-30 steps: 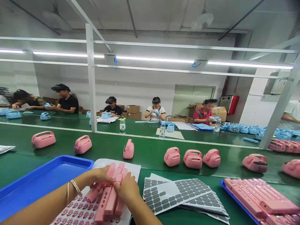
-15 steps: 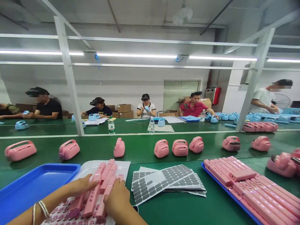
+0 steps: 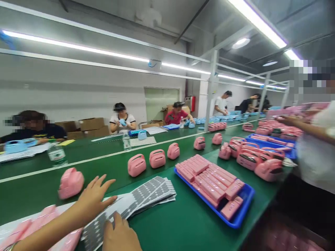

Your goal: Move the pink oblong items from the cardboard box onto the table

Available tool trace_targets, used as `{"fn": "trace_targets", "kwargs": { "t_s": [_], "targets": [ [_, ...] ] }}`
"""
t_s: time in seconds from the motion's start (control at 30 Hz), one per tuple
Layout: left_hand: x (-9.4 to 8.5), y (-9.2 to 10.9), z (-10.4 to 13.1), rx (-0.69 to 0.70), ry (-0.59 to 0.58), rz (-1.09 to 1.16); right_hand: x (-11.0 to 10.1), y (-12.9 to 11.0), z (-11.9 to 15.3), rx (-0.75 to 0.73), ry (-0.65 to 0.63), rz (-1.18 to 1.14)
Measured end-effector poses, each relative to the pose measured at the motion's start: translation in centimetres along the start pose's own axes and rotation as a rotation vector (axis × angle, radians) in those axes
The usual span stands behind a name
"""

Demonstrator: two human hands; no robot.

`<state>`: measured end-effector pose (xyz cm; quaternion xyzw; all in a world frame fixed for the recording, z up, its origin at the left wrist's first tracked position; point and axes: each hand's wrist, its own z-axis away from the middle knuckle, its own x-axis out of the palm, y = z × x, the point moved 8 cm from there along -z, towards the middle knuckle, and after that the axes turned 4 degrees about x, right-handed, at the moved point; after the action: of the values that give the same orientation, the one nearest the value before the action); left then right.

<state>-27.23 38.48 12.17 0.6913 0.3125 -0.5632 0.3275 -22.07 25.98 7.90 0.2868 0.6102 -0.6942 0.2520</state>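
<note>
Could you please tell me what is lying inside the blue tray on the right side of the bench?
The blue tray holds rows of long pink bar-shaped parts, stacked in places. They cover most of its floor, hiding anything beneath.

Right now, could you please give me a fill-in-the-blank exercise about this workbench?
1. Both hands, left hand and right hand, are over sheets of grey ____.
2. The tray holding the pink bars is ____.
3. The table surface is ____.

Missing words: stickers; blue; green

left hand [image 3: 95, 197]: bare, thin bracelet at wrist | right hand [image 3: 119, 235]: bare, no sleeve
</note>
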Motion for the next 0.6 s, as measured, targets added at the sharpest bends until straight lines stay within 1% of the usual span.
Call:
{"fn": "trace_targets", "kwargs": {
  "t_s": [0.03, 0.1, 0.17, 0.23, 0.27, 0.3, 0.33, 0.37, 0.4, 0.43, 0.47, 0.5, 0.53, 0.57, 0.6],
  "targets": [
    [0.2, 4.2, -0.6, 0.093, -0.013, 0.065, -2.3, 1.8, 1.4, 0.016, 0.036, -0.036],
    [0.0, 13.0, -1.0, 0.284, 0.002, 0.36, -7.5, 5.5, 5.1, 0.033, 0.151, -0.122],
    [-0.5, 21.8, -0.3, 0.445, -0.004, 0.683, -12.9, 9.2, 10.1, 0.028, 0.336, -0.223],
    [-0.7, 30.4, 1.0, 0.559, -0.072, 0.959, -18.1, 13.0, 16.3, 0.018, 0.624, -0.316],
    [-0.1, 34.6, 1.8, 0.585, -0.152, 1.065, -20.3, 15.2, 19.7, 0.054, 0.794, -0.346],
    [0.7, 38.8, 2.6, 0.606, -0.226, 1.151, -21.9, 17.7, 23.0, 0.121, 0.96, -0.364],
    [1.5, 42.9, 3.5, 0.647, -0.272, 1.227, -23.0, 20.5, 26.2, 0.215, 1.102, -0.373],
    [2.9, 46.9, 4.4, 0.682, -0.319, 1.292, -23.6, 23.6, 29.2, 0.337, 1.212, -0.367],
    [5.0, 50.7, 5.3, 0.682, -0.377, 1.273, -23.7, 26.8, 31.9, 0.465, 1.286, -0.355],
    [7.6, 54.1, 6.1, 0.673, -0.424, 1.232, -23.4, 30.1, 34.2, 0.599, 1.321, -0.339],
    [10.7, 57.1, 6.9, 0.636, -0.479, 1.184, -22.8, 33.6, 36.5, 0.747, 1.335, -0.304],
    [14.2, 59.6, 7.6, 0.577, -0.541, 1.116, -22.0, 37.0, 38.7, 0.846, 1.352, -0.289],
    [17.7, 61.7, 8.3, 0.518, -0.6, 1.029, -21.0, 40.4, 40.7, 0.928, 1.357, -0.29],
    [21.2, 63.3, 8.9, 0.474, -0.643, 0.947, -19.7, 43.7, 42.5, 1.008, 1.347, -0.297],
    [24.4, 64.5, 9.3, 0.44, -0.66, 0.861, -18.3, 46.9, 44.2, 1.09, 1.328, -0.305]
  ]
}}
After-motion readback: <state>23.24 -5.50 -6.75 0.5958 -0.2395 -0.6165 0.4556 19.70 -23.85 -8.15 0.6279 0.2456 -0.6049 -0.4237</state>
